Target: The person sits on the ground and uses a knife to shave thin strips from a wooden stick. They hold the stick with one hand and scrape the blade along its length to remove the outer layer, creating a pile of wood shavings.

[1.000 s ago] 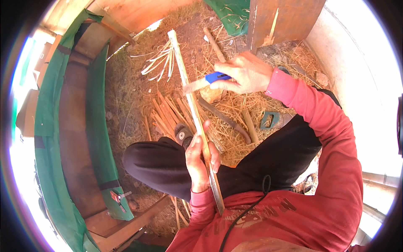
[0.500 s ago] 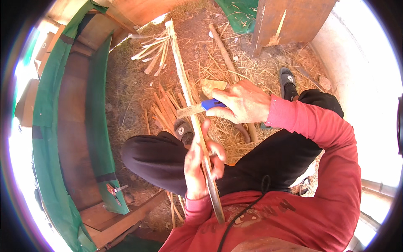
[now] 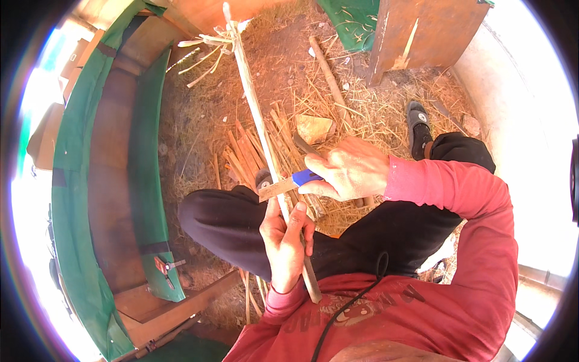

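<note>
Left hand [image 3: 283,244] clamped round long pale stick [image 3: 256,114], lower end near red shirt, rest running up over black-trousered knee toward top of view. Right hand [image 3: 347,172] closed on blue-handled knife [image 3: 289,183], blade laid across stick just above left hand. Pile of split sticks [image 3: 247,154] on straw-covered ground beyond knee. Green tarp [image 3: 72,199] along left side.

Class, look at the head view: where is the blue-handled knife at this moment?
The blue-handled knife sits just right of centre in the head view, held in the right hand, its blade set across the long stick just above the left hand.
</note>
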`<state>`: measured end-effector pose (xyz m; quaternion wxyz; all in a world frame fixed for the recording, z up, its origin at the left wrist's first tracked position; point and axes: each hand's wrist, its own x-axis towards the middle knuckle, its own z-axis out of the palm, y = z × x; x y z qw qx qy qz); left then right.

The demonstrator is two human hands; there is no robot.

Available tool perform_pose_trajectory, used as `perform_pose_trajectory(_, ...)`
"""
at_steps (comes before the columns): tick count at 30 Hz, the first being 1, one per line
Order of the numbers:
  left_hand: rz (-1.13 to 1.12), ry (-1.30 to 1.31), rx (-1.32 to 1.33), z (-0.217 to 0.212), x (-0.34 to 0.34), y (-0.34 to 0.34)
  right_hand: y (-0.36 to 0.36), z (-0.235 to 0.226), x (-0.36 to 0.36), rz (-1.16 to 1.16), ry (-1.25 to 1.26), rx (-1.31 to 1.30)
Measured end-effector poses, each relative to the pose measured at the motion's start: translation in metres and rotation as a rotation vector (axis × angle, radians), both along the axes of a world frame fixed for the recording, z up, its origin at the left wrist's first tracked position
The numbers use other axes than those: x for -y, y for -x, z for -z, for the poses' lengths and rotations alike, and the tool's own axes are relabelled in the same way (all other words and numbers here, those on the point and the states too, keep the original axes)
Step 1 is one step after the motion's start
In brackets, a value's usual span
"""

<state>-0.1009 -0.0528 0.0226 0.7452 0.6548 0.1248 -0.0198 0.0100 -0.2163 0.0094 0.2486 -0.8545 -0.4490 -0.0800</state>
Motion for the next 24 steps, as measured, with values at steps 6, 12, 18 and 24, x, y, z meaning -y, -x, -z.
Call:
perform_pose_trajectory(6,-0.003,-0.056,-0.013,-0.002,0.004,-0.004,-0.016,0.013,-0.003,0.13,0.003,0.152)
perform_pose_trajectory(12,0.103,0.014,-0.078,-0.001,0.011,0.011,-0.157,-0.022,0.068,0.784,-0.038,0.424)
perform_pose_trajectory(18,-0.047,-0.017,0.014,0.004,0.004,-0.017,-0.074,-0.004,0.027,0.018,-0.051,0.102)
perform_pose_trajectory(24,-0.01,0.09,0.022,0.006,0.007,-0.017,-0.039,0.007,0.009,-0.105,-0.003,0.065)
